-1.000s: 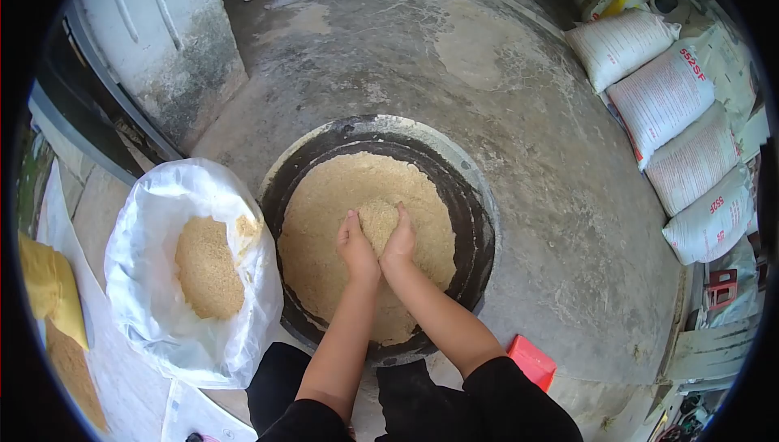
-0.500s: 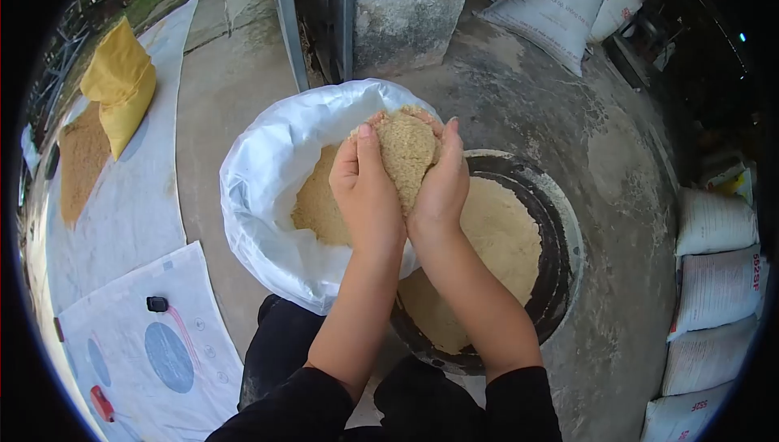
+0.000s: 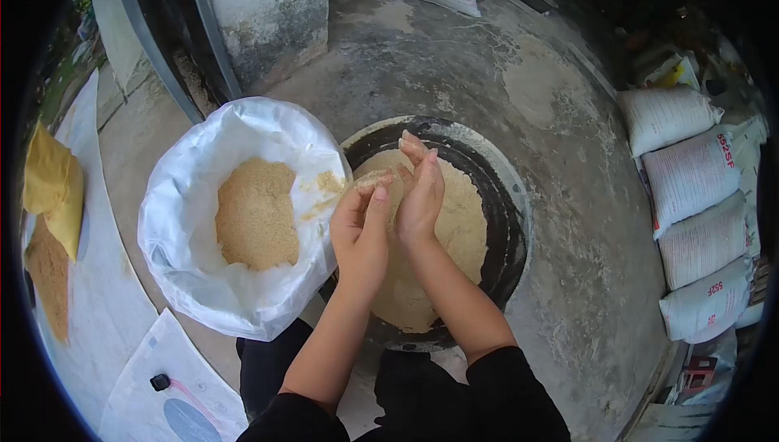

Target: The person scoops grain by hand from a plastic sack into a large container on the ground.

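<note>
Head camera: the left hand (image 3: 361, 227) and the right hand (image 3: 419, 192) are raised side by side, edges touching, with fingers straight and loose rather than curled. Neither grips anything. A little tan grain clings to the left fingertips (image 3: 372, 181), and a thin trail of it falls toward the left. The hands hang over the spot where the white sack (image 3: 174, 280) meets the black basin (image 3: 507, 223).

The sack stands open just left of the left hand, its rim rolled down, with a heap of grain (image 3: 256, 215) lying in its bottom. The basin sits under and to the right of the hands, touching the sack's side, and holds a broad bed of the same grain (image 3: 458, 235). Both rest on a stained concrete floor (image 3: 568, 117).

Further out, filled white bags (image 3: 690, 174) are stacked along the right edge, a yellow bag (image 3: 50, 186) lies at far left on a pale sheet (image 3: 97, 280), and a grey pillar (image 3: 260, 4) stands behind the sack.
</note>
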`<state>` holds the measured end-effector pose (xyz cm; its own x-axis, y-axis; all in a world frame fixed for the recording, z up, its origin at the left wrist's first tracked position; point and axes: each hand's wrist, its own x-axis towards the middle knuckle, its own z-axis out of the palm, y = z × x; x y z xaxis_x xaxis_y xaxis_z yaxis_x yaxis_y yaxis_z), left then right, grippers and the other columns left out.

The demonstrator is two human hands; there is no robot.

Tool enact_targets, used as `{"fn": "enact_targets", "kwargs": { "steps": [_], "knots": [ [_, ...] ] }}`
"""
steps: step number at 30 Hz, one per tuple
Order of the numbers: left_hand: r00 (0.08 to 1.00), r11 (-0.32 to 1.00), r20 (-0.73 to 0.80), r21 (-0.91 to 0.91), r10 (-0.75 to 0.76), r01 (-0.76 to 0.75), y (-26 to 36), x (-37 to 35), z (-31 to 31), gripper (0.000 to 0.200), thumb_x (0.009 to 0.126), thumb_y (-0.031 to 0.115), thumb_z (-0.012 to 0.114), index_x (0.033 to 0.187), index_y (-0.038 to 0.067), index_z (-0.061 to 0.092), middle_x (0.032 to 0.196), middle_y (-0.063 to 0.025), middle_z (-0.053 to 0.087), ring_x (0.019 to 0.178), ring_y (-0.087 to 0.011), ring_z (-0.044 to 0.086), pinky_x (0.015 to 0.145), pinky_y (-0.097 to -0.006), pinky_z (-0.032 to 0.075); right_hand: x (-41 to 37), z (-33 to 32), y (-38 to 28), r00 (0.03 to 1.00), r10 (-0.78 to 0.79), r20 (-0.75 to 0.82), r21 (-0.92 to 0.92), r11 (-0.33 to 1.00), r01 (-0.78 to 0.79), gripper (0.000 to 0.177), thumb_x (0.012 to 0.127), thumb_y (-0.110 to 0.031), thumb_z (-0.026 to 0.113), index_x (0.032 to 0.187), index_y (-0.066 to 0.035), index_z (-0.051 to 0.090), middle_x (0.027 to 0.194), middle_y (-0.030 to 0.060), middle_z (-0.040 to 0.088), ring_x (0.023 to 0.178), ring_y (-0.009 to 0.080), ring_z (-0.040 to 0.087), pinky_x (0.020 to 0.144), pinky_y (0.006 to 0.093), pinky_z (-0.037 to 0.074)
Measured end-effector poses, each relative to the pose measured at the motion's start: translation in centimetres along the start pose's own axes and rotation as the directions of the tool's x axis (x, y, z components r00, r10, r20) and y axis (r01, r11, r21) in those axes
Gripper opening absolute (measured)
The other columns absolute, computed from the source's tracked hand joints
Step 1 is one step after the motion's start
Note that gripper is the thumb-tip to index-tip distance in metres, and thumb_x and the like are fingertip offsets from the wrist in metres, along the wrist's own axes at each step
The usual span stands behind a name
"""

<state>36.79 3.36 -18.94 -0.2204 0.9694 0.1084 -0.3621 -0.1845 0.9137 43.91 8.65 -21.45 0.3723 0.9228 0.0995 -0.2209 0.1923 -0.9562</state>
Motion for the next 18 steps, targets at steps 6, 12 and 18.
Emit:
{"fn": "enact_targets", "kwargs": {
  "steps": [6, 12, 18],
  "knots": [
    [0.951, 0.948, -0.032, 0.076, -0.306, 0.308, -18.3, 0.1, 1.0, 0.024, 0.090, 0.016, 0.048, 0.103, -0.002, 0.057, 0.105, -0.0096, 0.058, 0.100, -0.0149, 0.053, 0.088, -0.0265, 0.039, 0.0, -14.9, 12.4, 0.885, 0.017, -0.465, -0.261, 0.953, -0.156, 0.049, 0.094, -0.036, 0.030, 0.103, 0.003, 0.056, 0.099, 0.0125, 0.058, 0.099, 0.0210, 0.051, 0.088, 0.0322, 0.036],
    [0.916, 0.833, -0.016, 0.411, -0.400, 0.371, -23.9, -5.3, 1.0, 0.038, 0.089, 0.023, 0.048, 0.115, -0.005, 0.051, 0.113, -0.0153, 0.055, 0.103, -0.0226, 0.052, 0.092, -0.0303, 0.037, -3.6, -18.3, 18.3, 0.769, 0.365, -0.526, 0.091, 0.922, -0.375, 0.051, 0.093, -0.038, 0.032, 0.099, 0.004, 0.059, 0.092, 0.0142, 0.060, 0.088, 0.0222, 0.055, 0.084, 0.0314, 0.040],
    [0.732, 0.758, -0.213, -0.286, -0.647, 0.587, -20.6, -4.1, 2.5, 0.041, 0.091, 0.027, 0.044, 0.110, -0.008, 0.053, 0.107, -0.0159, 0.056, 0.101, -0.0227, 0.052, 0.090, -0.0328, 0.039, -3.4, -14.7, 15.9, 0.701, 0.546, -0.459, 0.280, 0.838, -0.468, 0.046, 0.091, -0.036, 0.036, 0.099, 0.003, 0.059, 0.095, 0.0154, 0.059, 0.088, 0.0240, 0.056, 0.082, 0.0331, 0.043]
  ]
}}
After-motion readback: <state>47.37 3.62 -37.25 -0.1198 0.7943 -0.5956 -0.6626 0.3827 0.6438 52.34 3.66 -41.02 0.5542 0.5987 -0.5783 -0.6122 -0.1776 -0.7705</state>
